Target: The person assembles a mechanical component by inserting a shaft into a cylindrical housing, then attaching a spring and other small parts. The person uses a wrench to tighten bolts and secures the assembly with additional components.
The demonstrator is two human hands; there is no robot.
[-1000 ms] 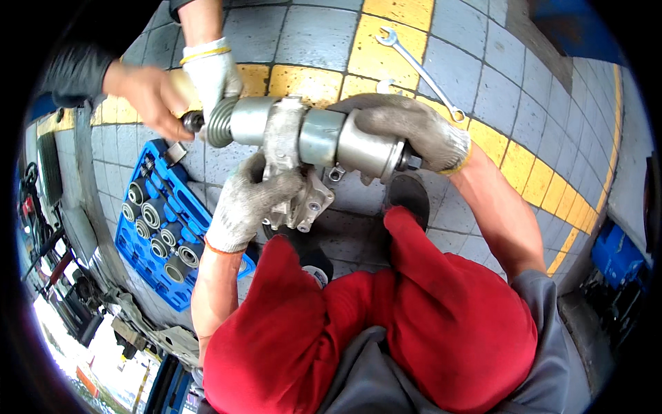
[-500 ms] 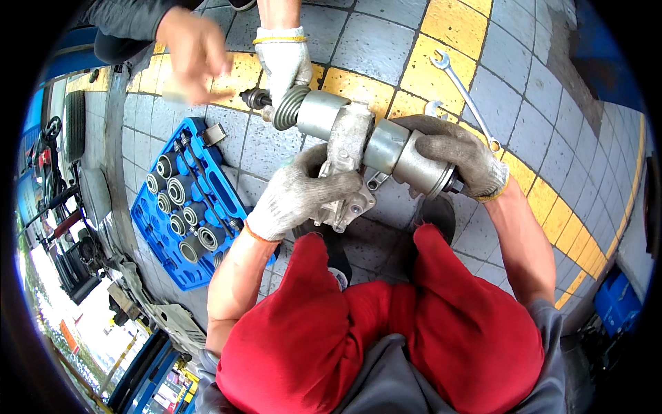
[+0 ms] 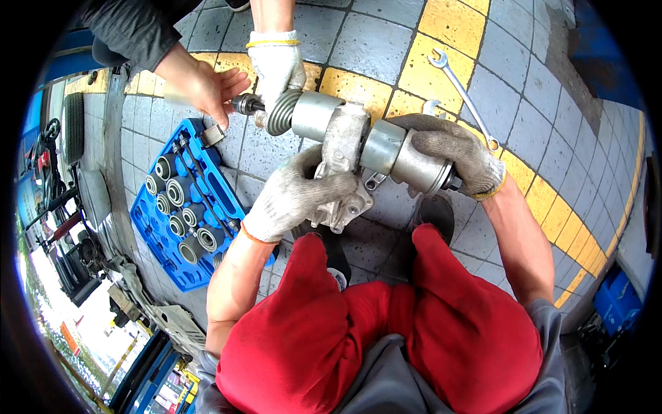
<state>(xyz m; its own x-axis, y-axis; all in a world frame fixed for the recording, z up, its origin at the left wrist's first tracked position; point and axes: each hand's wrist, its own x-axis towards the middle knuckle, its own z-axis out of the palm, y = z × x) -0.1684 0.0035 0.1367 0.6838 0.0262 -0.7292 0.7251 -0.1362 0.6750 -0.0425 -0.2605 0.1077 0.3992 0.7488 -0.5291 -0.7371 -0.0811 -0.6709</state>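
My left hand, in a grey-white knit glove, grips a cast aluminium bracket between my knees. My gloved right hand is wrapped round a wide steel press cup, with a dark bolt head at its outer end. A steel sleeve sits between that cup and the bracket. On the bracket's left side are another sleeve and a stepped adapter ring, all in one line. A co-worker's gloved hand holds the ring. Their bare hand is open beside the dark rod end.
A blue tool case with several round adapters and two dark threaded rods lies on the tiled floor at left. At right lies a combination wrench, with a second wrench partly hidden by my right hand. A tyre stands far left.
The co-worker's bare hand, blurred before, has come down and opened beside the rod end. The joined metal parts and my hands have shifted slightly to the left; my grips are the same.
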